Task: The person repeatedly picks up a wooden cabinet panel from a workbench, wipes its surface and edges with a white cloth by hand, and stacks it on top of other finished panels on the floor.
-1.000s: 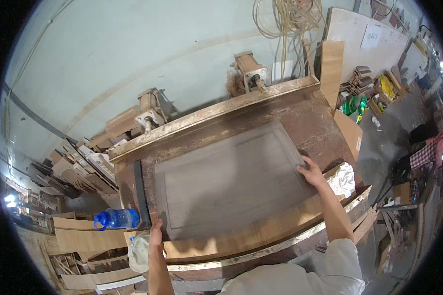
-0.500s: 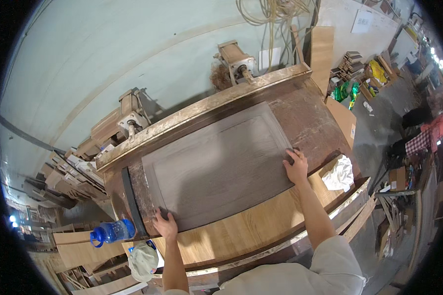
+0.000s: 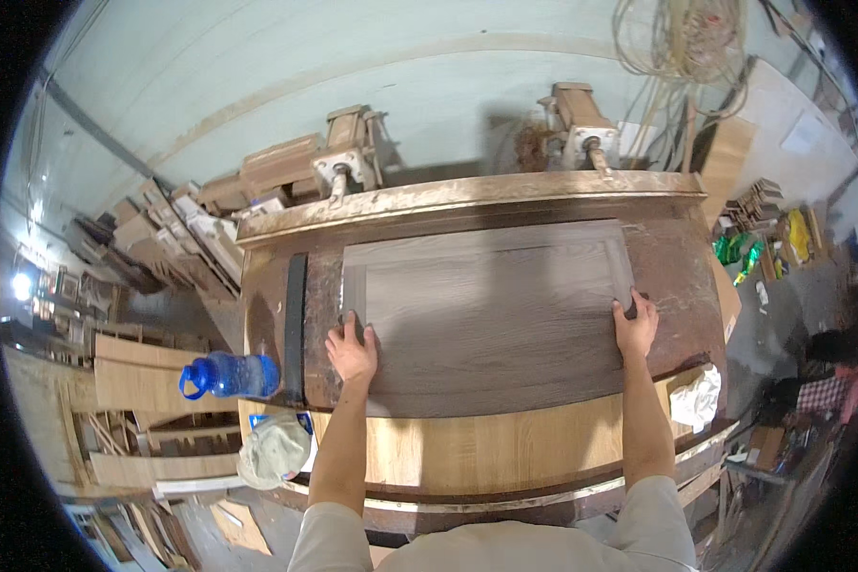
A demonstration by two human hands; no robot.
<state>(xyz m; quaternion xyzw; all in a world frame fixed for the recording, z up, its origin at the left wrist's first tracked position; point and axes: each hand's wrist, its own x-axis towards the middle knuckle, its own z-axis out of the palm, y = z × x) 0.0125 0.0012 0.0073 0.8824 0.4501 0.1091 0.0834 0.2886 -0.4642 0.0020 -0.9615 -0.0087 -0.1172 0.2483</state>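
A grey wood-grain cabinet door [image 3: 491,305] with a framed border lies flat on the brown workbench [image 3: 672,276]. My left hand [image 3: 353,355] grips its left edge, with the thumb over the face and the fingers at the side. At the right edge my right hand [image 3: 636,329] holds the door in the same manner, fingers partly hidden. A light wood-grain board [image 3: 491,448] lies along the near side, partly beneath the door. Left of my left hand a black bar [image 3: 296,324] runs front to back.
A metal-edged rail [image 3: 467,198] crosses the bench's far side, with two cylinder clamps [image 3: 348,157] behind it. At the near left are a blue water bottle [image 3: 231,376] and a pale cap [image 3: 276,450]. Crumpled white cloth or paper [image 3: 696,398] lies at the near right.
My view has turned, so the bench now appears nearly level. My left hand has moved from the door's near left corner farther up its left edge. My right hand stays on the right edge.
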